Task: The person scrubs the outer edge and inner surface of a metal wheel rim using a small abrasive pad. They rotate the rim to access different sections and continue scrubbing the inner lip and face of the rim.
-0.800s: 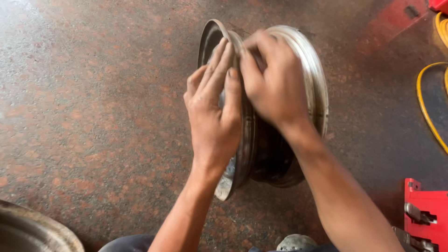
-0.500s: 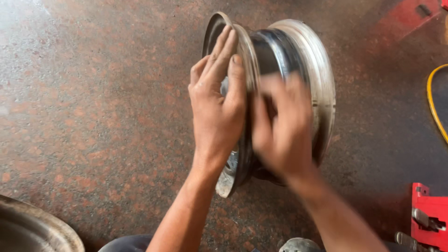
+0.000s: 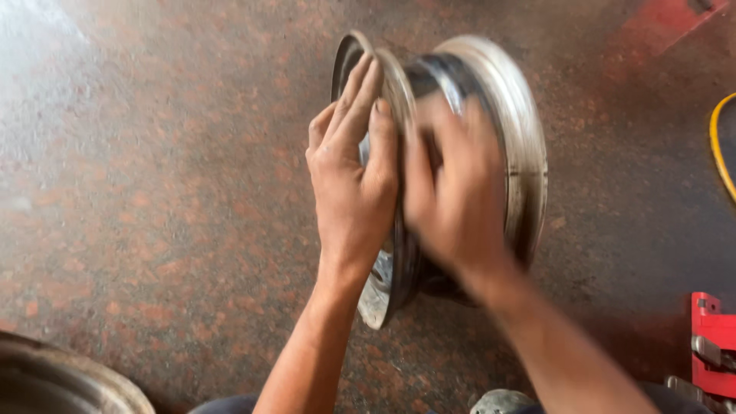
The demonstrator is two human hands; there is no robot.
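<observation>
- A bare metal wheel rim (image 3: 521,153) stands upright on its edge on a speckled reddish-brown stone floor (image 3: 153,192), near the middle of the view and a little to the right.
- The rim is silver-grey and scuffed, with a darker band in the channel between its two flanges; no label or sticker can be made out on it.
- The left hand (image 3: 353,176) lies flat against the rim's near flange, fingers straight and pressed close together, pointing up toward the top edge, thumb alongside on the flange.
- The right hand (image 3: 456,192) lies over the rim's middle channel, just beside the left hand. It is blurred, so whether its fingers are spread or closed cannot be told.
- Both forearms reach in from the bottom of the view.
- At the lower left corner, the curved edge of another metal rim (image 3: 69,379) shows, well apart from the hands.
- At the right edge, a yellow hose (image 3: 717,146) curves along the floor.
- At the lower right, part of a red metal machine (image 3: 713,345) with a grey fitting shows.
</observation>
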